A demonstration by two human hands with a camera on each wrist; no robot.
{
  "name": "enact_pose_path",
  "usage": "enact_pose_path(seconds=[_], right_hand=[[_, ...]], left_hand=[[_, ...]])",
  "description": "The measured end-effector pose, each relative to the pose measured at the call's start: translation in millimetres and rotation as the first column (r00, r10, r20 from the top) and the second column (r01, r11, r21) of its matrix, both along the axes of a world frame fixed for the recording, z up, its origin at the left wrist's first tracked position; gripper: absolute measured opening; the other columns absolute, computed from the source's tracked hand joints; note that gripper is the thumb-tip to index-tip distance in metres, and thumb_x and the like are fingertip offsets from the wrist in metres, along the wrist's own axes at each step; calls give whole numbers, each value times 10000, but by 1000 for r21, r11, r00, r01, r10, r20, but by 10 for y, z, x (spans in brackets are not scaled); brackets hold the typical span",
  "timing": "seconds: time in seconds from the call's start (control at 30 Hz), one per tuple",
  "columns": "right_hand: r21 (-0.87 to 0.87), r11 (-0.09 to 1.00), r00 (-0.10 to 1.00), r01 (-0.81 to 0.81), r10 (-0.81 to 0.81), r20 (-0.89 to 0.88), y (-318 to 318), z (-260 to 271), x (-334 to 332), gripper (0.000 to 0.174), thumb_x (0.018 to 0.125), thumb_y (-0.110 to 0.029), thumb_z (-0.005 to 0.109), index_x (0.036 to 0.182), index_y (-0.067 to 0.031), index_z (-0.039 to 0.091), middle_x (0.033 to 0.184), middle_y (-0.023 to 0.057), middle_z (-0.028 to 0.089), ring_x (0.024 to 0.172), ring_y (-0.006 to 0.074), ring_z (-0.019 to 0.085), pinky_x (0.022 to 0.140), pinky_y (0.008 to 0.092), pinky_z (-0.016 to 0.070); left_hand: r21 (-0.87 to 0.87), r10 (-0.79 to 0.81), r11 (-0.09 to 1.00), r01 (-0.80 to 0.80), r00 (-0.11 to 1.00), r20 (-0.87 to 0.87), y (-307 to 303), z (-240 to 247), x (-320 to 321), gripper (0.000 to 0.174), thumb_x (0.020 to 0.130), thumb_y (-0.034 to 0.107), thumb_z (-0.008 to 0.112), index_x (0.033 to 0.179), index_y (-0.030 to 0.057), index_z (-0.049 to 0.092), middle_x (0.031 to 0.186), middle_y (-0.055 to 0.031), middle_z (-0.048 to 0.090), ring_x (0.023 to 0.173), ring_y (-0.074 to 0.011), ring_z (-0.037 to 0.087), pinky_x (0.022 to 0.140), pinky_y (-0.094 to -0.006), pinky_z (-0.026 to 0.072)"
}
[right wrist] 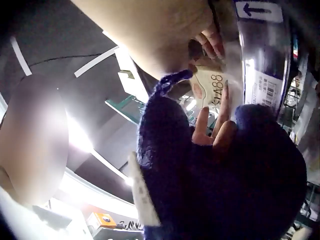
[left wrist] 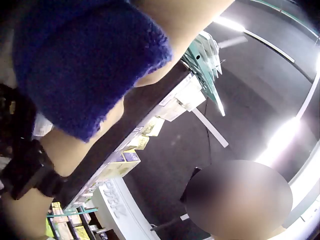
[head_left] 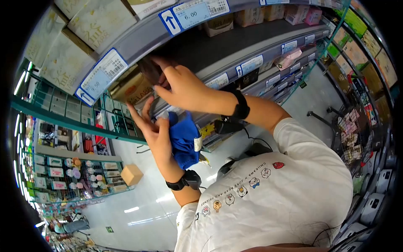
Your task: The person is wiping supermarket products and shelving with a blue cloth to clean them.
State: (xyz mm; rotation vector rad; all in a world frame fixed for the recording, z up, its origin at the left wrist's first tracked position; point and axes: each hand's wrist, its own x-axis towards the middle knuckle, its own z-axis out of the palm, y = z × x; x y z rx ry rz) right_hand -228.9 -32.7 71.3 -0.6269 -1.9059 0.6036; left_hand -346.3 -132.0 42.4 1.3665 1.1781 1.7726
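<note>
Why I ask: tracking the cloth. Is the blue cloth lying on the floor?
No, the left hand holds the blue cloth beside the shelf.

Shop aisle, grey shelves (head_left: 218, 46) w/ price tags (head_left: 191, 14), glossy white floor (head_left: 138, 189), strip lights (left wrist: 280, 140).

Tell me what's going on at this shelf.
A person in a white T-shirt is working at a shop shelf. The left hand holds a blue cloth up at the shelf's front edge, with its fingertips on a price label. The right hand reaches in under the edge of the shelf above. Whether it grips anything cannot be seen.
</note>
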Motion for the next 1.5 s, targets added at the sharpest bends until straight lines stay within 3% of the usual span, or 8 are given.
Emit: enact_pose_path(seconds=[0.27, 0.53, 0.73, 0.93, 1.03, 1.17, 1.33, 1.5], right_hand=[[221, 965, 990, -142, 144, 5, -416, -253, 932, 579, 724, -86, 633, 1266, -2, 445, 1221, 162, 476, 1000, 234, 543, 851, 330, 461], [-459, 852, 937, -250, 93, -337, -1028, -1263, 2415, 597, 819, -274, 634, 1281, -11, 363, 1223, 127, 463, 1132, 226, 467, 940, 352, 388], [-431, 866, 937, 253, -330, -112, -1623, -1422, 3707, 678, 743, -352, 724, 1239, -15, 408, 1209, 140, 495, 1106, 194, 490, 930, 357, 395], [-767, 547, 502, 337, -793, -345, -2206, -1732, 4971, 303, 820, -177, 668, 1045, 8, 587, 880, 47, 649, 753, 121, 620, 688, 264, 512], [-826, 538, 69, 171, -842, -535, -2442, -1642, 5396, 247, 829, -168, 652, 1009, -8, 592, 902, 79, 649, 771, 152, 635, 699, 292, 530], [-803, 595, -173, 46, -787, -593, -2775, -1790, 5851, 234, 850, -139, 607, 1045, -16, 571, 938, 69, 638, 802, 171, 635, 705, 315, 537], [-792, 604, -343, 91, -728, -594, -3122, -1871, 6208, 223, 870, -150, 571, 1056, -25, 575, 960, 74, 633, 843, 173, 628, 739, 327, 527], [-732, 670, -365, 124, -655, -661, -3044, -1888, 6780, 279, 861, -125, 570, 1116, -14, 557, 1004, 77, 626, 884, 176, 621, 786, 317, 505]], left_hand=[[143, -176, 977, 156, 974, 141, -41, -145, 441, 437, 823, 69, 579, 1229, -14, 444, 773, -57, 547, 601, -44, 421, 539, -153, 321], [-15, -243, 968, 251, 949, 200, 292, -474, 2014, 171, 854, 1, 531, 1022, 4, 567, 683, 55, 450, 588, -6, 359, 526, -154, 258], [-108, -416, 904, 414, 909, -1, 254, -823, 3635, 175, 904, 71, 489, 1040, 35, 593, 733, 71, 453, 603, -9, 352, 534, -167, 258], [-164, -827, 451, 878, 480, 292, -84, -1158, 5216, 417, 840, -36, 499, 1247, 37, 449, 964, 3, 478, 818, -47, 452, 745, -174, 377], [-280, -910, 328, 902, 382, 163, -257, -1450, 5796, 579, 828, -7, 520, 1365, 68, 315, 1238, -122, 416, 1101, -198, 428, 898, -287, 392], [-323, -980, 134, 937, 174, 96, -555, -1681, 6398, 602, 864, 86, 510, 1406, 111, 249, 1360, -157, 336, 1224, -257, 370, 1004, -360, 321], [-382, -999, -38, 923, -40, 3, -762, -1965, 7131, 629, 865, 141, 550, 1395, 39, 227, 1358, -187, 322, 1193, -273, 394, 996, -378, 332], [-340, -999, -41, 940, -42, 3, -735, -2143, 7918, 371, 922, 186, 460, 1240, -4, 434, 1152, -144, 499, 1043, -202, 494, 879, -323, 411]])
